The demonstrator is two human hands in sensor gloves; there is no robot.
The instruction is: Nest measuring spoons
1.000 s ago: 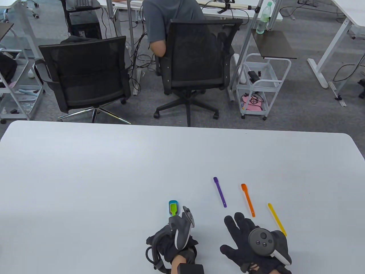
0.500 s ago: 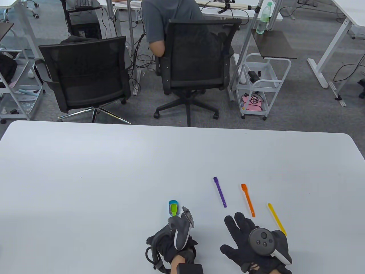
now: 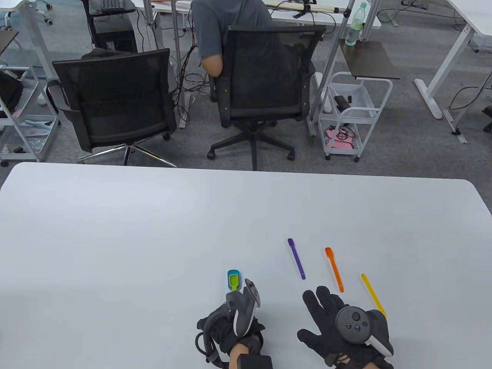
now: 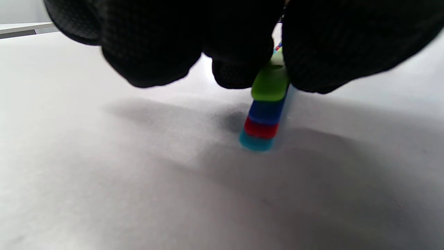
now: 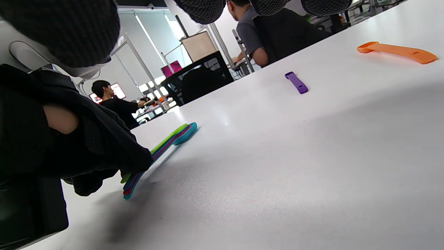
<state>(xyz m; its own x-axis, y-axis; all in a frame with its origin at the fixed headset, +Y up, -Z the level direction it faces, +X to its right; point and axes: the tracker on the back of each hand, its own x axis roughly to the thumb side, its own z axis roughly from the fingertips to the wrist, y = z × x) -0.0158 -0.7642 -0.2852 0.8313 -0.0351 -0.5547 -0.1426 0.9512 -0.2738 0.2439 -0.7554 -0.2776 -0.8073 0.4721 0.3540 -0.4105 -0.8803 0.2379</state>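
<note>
A nested stack of measuring spoons, green on top over dark blue, red and teal, lies on the white table. My left hand grips the handles of the stack; the stack also shows in the right wrist view. A purple spoon, an orange spoon and a yellow spoon lie loose to the right. My right hand rests flat on the table with fingers spread, just below the orange spoon, holding nothing. The purple spoon and the orange spoon show in the right wrist view.
Two black office chairs and a seated person are beyond the table's far edge. A white wire cart stands at the back right.
</note>
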